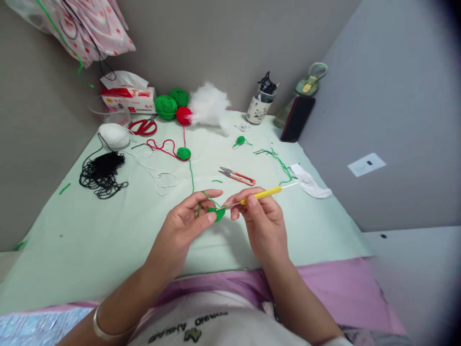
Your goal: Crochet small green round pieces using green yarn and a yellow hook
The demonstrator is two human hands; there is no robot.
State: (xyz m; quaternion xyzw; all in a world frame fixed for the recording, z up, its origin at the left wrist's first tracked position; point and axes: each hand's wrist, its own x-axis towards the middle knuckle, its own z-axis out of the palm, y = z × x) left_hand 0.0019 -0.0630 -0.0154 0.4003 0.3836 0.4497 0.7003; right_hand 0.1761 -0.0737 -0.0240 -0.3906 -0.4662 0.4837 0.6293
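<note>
A small green crocheted piece [218,214] is pinched between the thumb and fingers of my left hand [185,218]. Green yarn [191,175] passes over that hand's fingers and runs back to a small green ball [183,153]. My right hand [262,218] grips a crochet hook by its yellow handle [266,193], and the hook's metal tip meets the green piece. Just beyond the hands, orange-handled thread snips [238,176] lie on the pale green cloth [230,254].
Black yarn [103,173], a white ball [114,135] and red scissors [144,127] lie at the left. Green balls [166,107], white stuffing [209,105], a pen jar [260,106] and a phone [297,118] line the back. Green scraps [283,166] lie right.
</note>
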